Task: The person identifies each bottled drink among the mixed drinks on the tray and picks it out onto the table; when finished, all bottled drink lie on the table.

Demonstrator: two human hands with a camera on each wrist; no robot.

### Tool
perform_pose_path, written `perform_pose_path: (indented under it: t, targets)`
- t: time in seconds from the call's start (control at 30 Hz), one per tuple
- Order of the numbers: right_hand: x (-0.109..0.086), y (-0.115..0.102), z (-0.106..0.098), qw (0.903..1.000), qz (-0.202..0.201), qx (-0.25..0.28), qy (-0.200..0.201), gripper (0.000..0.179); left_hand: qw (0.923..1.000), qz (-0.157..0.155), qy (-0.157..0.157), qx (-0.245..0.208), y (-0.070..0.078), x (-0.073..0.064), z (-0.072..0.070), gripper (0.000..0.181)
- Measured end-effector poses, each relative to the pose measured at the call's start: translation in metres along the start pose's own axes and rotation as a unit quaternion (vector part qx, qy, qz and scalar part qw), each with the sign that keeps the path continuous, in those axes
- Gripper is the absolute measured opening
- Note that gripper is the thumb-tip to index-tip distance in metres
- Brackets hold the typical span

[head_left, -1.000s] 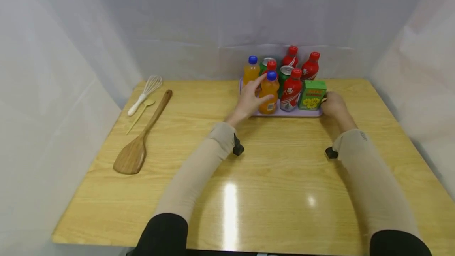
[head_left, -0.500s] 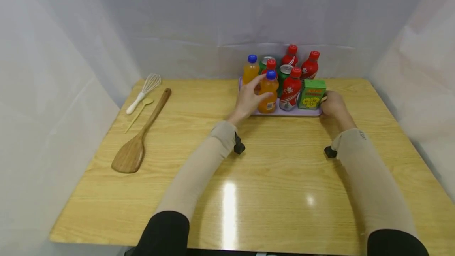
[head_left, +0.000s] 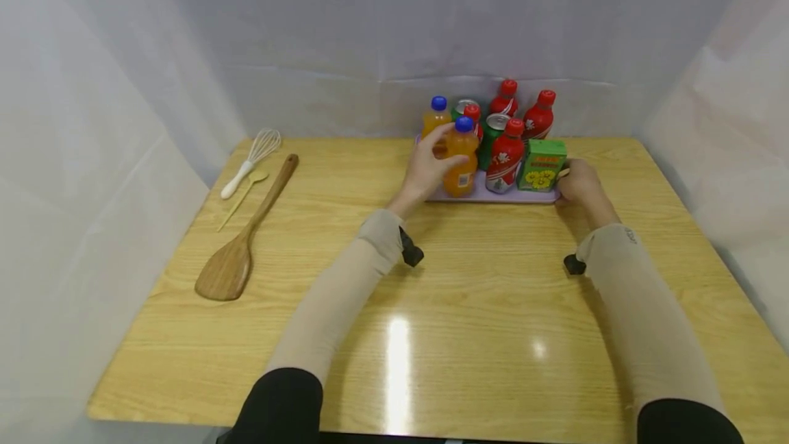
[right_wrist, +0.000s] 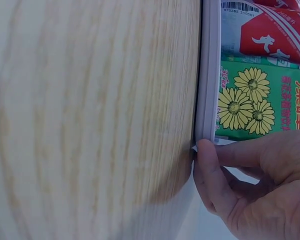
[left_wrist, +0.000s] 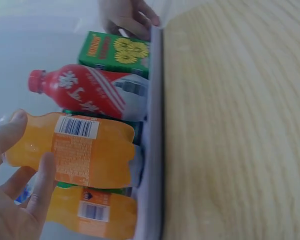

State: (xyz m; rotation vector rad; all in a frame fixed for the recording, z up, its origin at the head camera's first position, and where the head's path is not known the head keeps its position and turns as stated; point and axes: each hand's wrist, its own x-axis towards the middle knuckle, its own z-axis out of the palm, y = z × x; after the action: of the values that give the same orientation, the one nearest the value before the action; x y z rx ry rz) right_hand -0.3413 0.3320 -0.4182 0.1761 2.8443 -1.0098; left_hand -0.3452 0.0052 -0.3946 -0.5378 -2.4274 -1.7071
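My left hand [head_left: 424,171] grips an orange drink bottle [head_left: 461,163] with a blue cap, thumb on its near side and fingers behind. The bottle stands at the front left of a lilac tray [head_left: 524,198]. At the tray's front right corner, my right hand [head_left: 579,182] pinches the rim, thumb on the outside in the right wrist view. Beside that hand is a green drink carton [head_left: 542,164] with yellow flowers. A red-capped bottle [head_left: 504,162] stands between carton and orange bottle. Another orange bottle [left_wrist: 97,212] lies behind the gripped one's line, partly hidden by my fingers.
Green cans [head_left: 490,136] and more red-capped bottles [head_left: 539,115] fill the back of the tray, close to the white sheet. On the left of the wooden table [head_left: 468,321] lie a whisk [head_left: 254,159], a small yellow spoon [head_left: 245,199] and a wooden spatula [head_left: 237,255].
My left hand has closed round the orange bottle, and the bottle has shifted slightly left on the tray. The right hand stays at the tray corner.
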Motion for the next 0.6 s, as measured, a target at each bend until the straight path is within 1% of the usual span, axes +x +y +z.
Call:
perform_pose_path:
  t: [0.13, 0.27, 0.37, 0.5, 0.6]
  targets:
    - [0.000, 0.000, -0.001, 0.9996, 0.004, 0.026, -0.013, 0.059, 0.9992, -0.005, 0.005, -0.040, 0.008, 0.000, -0.009, 0.064]
    - [-0.002, -0.001, -0.004, 0.9986, 0.005, 0.050, -0.020, 0.059, 0.9980, -0.001, 0.000, -0.063, 0.013, 0.001, -0.018, 0.065]
    - [-0.003, -0.001, -0.005, 0.9982, 0.004, 0.057, -0.018, 0.060, 0.9964, -0.002, -0.015, -0.083, 0.014, 0.002, -0.026, 0.065]
    - [-0.003, -0.001, -0.005, 0.9981, 0.007, 0.058, -0.018, 0.059, 0.9932, -0.012, -0.036, -0.110, 0.015, 0.003, -0.038, 0.066]
    - [-0.003, -0.001, -0.004, 0.9975, 0.014, 0.066, -0.020, 0.059, 0.9916, -0.018, -0.047, -0.119, 0.015, 0.004, -0.048, 0.066]
